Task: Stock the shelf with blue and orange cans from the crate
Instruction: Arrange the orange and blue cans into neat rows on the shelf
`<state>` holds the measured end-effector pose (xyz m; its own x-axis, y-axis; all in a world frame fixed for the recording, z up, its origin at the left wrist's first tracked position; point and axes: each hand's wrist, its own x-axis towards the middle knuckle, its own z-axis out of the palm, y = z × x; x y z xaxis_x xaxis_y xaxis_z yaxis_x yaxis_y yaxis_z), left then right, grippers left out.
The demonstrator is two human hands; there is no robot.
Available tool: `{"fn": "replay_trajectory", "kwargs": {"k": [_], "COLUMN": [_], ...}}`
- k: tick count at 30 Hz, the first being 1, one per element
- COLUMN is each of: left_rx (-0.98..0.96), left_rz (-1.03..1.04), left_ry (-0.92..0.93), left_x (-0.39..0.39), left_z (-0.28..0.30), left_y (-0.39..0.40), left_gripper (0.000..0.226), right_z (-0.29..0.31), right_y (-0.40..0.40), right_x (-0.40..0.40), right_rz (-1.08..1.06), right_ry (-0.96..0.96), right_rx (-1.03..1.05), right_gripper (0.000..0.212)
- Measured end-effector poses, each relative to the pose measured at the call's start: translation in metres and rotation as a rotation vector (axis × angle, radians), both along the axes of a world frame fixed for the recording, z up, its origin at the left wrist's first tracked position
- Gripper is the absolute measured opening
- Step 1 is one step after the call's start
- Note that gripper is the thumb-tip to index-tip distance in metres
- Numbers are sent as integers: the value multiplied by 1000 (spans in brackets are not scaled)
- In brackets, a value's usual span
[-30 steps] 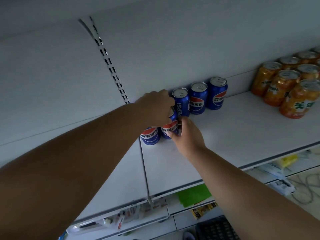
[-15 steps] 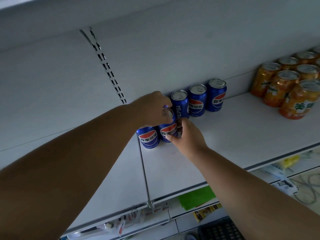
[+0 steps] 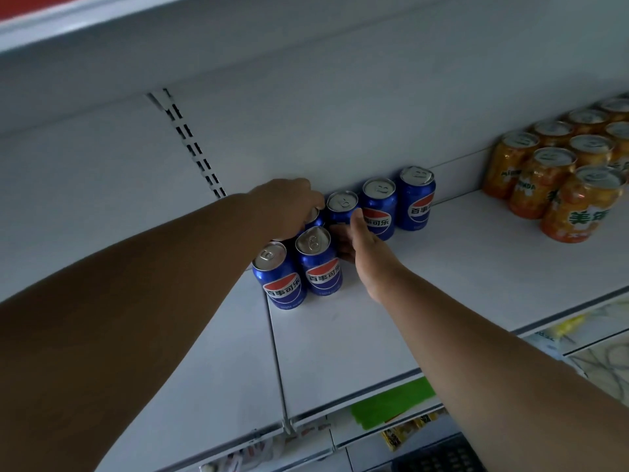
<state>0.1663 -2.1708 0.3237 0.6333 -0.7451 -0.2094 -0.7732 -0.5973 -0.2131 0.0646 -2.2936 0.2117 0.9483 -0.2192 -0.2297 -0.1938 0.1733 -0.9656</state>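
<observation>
Several blue cans stand on the white shelf [image 3: 459,274]. Two front ones, a left blue can [image 3: 279,279] and a right blue can [image 3: 320,264], stand free side by side. Behind them my left hand [image 3: 289,206] grips the top of a mostly hidden blue can [image 3: 316,217] at the back wall. My right hand [image 3: 360,240] wraps thumb and fingers around the neighbouring back-row blue can [image 3: 342,204]. Two more blue cans [image 3: 379,209] stand to its right. Several orange cans [image 3: 558,172] are grouped at the far right of the shelf.
The back panel has a slotted upright [image 3: 190,144] left of the cans. Bare shelf lies between the blue and orange groups. An upper shelf edge [image 3: 68,25] overhangs. Below are a green tag [image 3: 391,401] and the dark crate corner [image 3: 442,458].
Both hands have left the two front blue cans and reached back to the rear row. The front pair now stands free and uncovered.
</observation>
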Motion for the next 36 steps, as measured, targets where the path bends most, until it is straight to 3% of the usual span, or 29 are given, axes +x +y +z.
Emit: {"fn": "replay_trajectory", "kwargs": {"k": [9,15,20,29,36], "left_rx": [9,-82,-128,-108,-124], "left_rz": [-27,21,28,72,8], "left_ry": [-7,17,23,-6,41], "left_x": [4,2,-3,-8,-18], "left_z": [0,15,1,-5,3], "left_y": [-4,-26,-52,-69,-61], "left_gripper": [38,27,36,52,34], "right_z": [-1,2,-13,-22,-18], "right_y": [-5,-15,-24,-20,-24], "right_x": [1,-18,-9,-8,-12], "right_rz": [-30,-221,-241,-262,-277], "right_ry": [11,-72,-91,-125,-131], "right_rx": [-48,-465,-624,-657,-660], "right_gripper": [104,38,15,20,33]}}
